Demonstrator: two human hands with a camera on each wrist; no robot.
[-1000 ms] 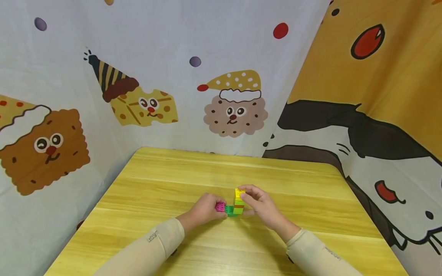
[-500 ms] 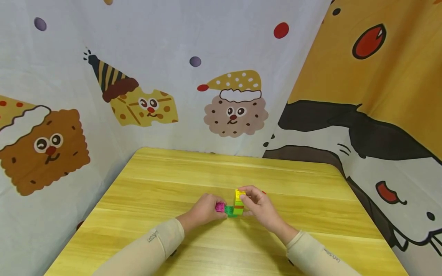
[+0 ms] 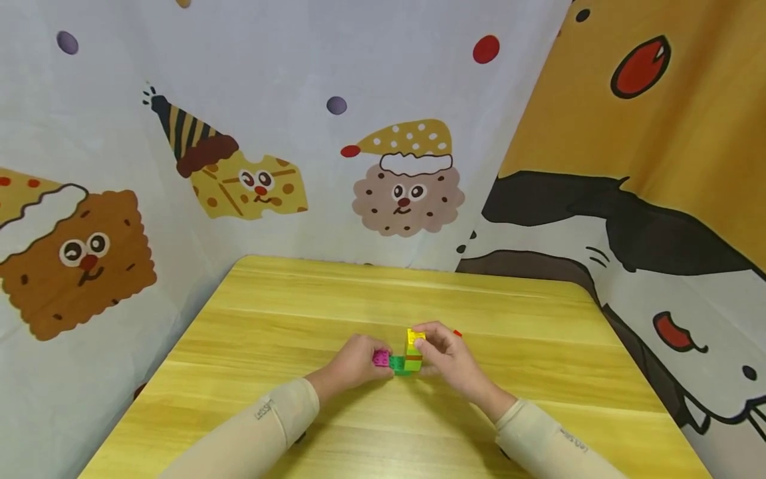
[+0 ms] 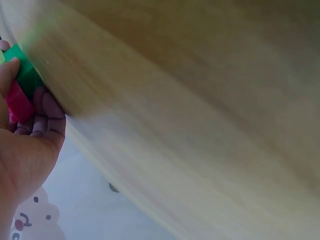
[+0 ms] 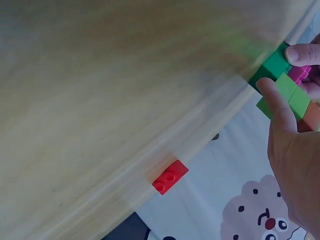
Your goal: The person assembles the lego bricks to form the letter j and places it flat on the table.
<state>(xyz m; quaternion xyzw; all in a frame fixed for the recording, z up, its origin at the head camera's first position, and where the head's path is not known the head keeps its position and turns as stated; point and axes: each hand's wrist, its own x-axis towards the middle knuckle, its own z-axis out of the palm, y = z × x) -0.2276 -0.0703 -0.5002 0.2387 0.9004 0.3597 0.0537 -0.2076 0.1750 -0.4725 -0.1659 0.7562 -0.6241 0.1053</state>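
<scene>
Both hands hold one assembly of toy building bricks just above the table's middle. My left hand (image 3: 358, 362) pinches its left end, where a pink brick (image 3: 381, 358) adjoins a green brick (image 3: 397, 364); the left wrist view shows the thumb on the green brick (image 4: 24, 70) and fingers curled below. At the right end rises an upright stack (image 3: 413, 359) of light green and orange bricks, topped by a yellow brick (image 3: 415, 336). My right hand (image 3: 455, 362) grips this stack, thumb near the yellow brick and a finger reaching low along the light green brick (image 5: 292, 92).
A loose red brick (image 5: 170, 177) lies on the wood-grain table (image 3: 287, 313), just beyond the right hand. Behind the table's far edge hangs a white curtain (image 3: 287, 60) printed with cartoon snacks.
The right hand has shifted slightly about the stack, and the red brick, hidden one second ago, now shows past its knuckles. The left hand keeps its place.
</scene>
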